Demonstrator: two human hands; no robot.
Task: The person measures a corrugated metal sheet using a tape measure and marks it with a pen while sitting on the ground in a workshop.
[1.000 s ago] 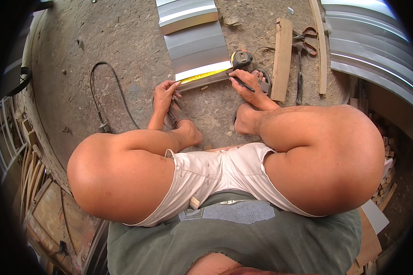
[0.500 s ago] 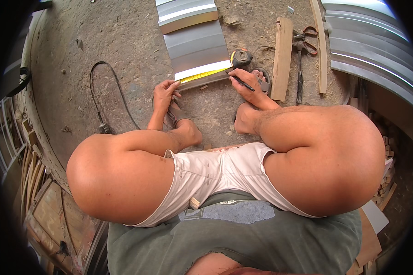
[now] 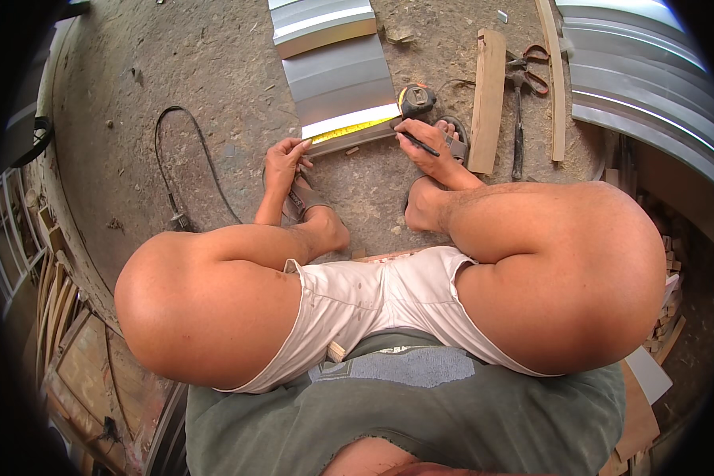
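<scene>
A ribbed grey metal sheet (image 3: 343, 83) lies on the floor ahead of my feet. Along its near edge stretches the yellow blade of a tape measure (image 3: 349, 130), whose black-and-yellow case rests at the sheet's right corner. My left hand (image 3: 284, 163) pinches the blade's left end at the left corner of the sheet. In my right hand (image 3: 432, 149) is a dark marker pen (image 3: 420, 143), held with its tip toward the right corner, close to the case. Whether the tip touches the metal I cannot tell.
Right of my right hand lie a wooden board (image 3: 488, 103), a hammer (image 3: 518, 119), scissors (image 3: 535, 71) and a narrow wood strip (image 3: 555, 87). Corrugated metal sheets (image 3: 650, 79) stand at the far right. A black cable (image 3: 166, 151) curves across the floor at left.
Almost nothing differs. Both hands, the tape measure and the metal sheet stay where they were; the pen in my right hand has shifted very slightly.
</scene>
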